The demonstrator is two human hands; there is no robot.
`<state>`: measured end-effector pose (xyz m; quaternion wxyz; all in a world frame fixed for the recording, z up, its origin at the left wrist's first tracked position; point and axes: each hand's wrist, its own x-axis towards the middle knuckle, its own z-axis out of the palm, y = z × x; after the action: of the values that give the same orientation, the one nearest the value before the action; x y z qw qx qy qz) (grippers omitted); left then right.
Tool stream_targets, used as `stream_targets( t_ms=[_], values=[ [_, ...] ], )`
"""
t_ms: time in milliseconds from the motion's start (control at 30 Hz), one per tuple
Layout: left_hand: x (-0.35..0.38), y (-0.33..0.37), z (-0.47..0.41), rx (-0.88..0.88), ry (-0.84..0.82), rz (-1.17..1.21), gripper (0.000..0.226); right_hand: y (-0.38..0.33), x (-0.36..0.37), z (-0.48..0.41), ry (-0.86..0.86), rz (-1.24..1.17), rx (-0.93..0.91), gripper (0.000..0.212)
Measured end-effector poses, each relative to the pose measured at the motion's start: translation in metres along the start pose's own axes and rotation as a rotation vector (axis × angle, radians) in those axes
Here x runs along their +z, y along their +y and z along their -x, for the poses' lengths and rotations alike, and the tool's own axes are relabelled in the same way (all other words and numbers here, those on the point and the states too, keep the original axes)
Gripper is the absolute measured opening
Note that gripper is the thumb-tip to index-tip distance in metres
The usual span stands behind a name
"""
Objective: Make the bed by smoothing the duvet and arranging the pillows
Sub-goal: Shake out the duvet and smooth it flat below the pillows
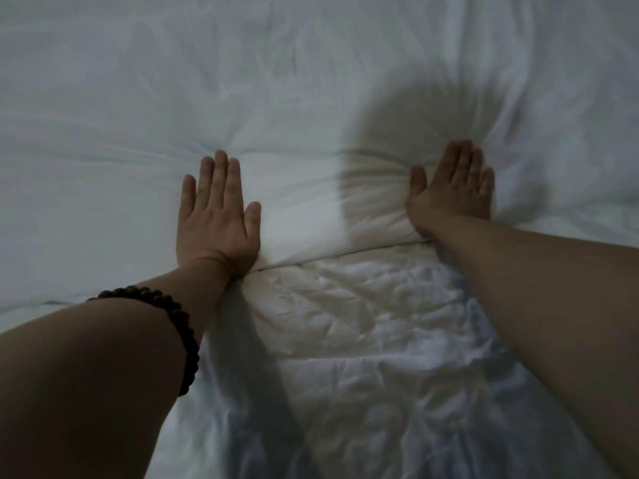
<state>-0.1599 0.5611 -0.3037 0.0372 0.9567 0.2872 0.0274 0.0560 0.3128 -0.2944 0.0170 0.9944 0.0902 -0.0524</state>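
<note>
A: Duvet (311,98) — where does it lie?

B: Across the far part of the view, white and puffy, with its near edge running between the two wrists. Nearer than that edge is a wrinkled sheet (363,323).

A: And the hands?

B: Both lie flat on the duvet, palms down, nothing gripped. The left hand (218,216) has its fingers straight and close together, with the heel at the duvet's edge. The right hand (453,188) is spread the same way, pressing in so that folds fan out from it.

A: Anything on the arms?

B: A dark bead bracelet (179,326) on the left forearm.
</note>
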Motion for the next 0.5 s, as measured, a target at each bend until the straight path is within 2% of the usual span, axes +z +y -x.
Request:
stream_targets(
  t_ms=[500],
  values=[
    [0.004,0.0,-0.004,-0.018,-0.008,0.014,0.073,-0.005,0.021,-0.011,0.039,0.026,-0.012,0.079]
  ],
)
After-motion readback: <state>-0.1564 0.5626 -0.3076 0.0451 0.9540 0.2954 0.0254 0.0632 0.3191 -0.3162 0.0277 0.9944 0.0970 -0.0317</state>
